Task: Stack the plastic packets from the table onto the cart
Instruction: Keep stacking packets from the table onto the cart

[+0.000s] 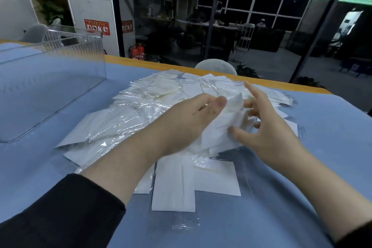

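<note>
A loose heap of clear plastic packets with white inserts covers the middle of the blue table. Both hands meet over the heap and hold a small bunch of packets between them. My left hand grips the bunch from the left, thumb on top. My right hand holds it from the right, with the thumb under its near edge and the index finger raised. More packets lie flat near me. No cart is recognisable in view.
A clear plastic bin stands on the table at the left, close to the heap. The table's orange far edge runs behind the packets. A white chair back rises beyond it, and fire extinguishers stand by the wall.
</note>
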Demonstrator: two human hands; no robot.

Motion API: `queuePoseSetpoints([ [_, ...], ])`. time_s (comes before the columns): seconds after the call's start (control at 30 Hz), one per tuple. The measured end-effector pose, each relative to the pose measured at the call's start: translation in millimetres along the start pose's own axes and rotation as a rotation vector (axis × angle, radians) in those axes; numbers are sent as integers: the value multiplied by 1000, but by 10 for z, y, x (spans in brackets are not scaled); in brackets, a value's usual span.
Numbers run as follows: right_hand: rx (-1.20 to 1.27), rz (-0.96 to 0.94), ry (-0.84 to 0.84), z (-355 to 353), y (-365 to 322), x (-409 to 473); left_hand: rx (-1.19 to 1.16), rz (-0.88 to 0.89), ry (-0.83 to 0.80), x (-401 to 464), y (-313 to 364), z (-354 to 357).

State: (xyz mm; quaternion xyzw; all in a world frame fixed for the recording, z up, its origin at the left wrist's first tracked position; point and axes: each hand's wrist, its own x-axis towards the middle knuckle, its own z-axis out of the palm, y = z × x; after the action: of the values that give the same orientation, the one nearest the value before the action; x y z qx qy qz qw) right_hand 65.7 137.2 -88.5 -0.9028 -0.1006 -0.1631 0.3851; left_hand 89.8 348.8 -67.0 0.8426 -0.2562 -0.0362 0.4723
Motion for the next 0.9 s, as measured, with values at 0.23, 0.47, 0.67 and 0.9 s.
queuePoseSetpoints([
  [0.23,-64,-57,-65,-81,63,-75,352,34,-67,45,-37,166],
  [0.47,-58,-118,131,-42,-37,-39,324,109,107,62,-72,64],
  [0.67,16,-80,227,-84,-214,60,8,116,573,28,24,-318],
  [0.9,-353,-343,-252,308,-734,232,48,12,858,-314,-260,-1105],
])
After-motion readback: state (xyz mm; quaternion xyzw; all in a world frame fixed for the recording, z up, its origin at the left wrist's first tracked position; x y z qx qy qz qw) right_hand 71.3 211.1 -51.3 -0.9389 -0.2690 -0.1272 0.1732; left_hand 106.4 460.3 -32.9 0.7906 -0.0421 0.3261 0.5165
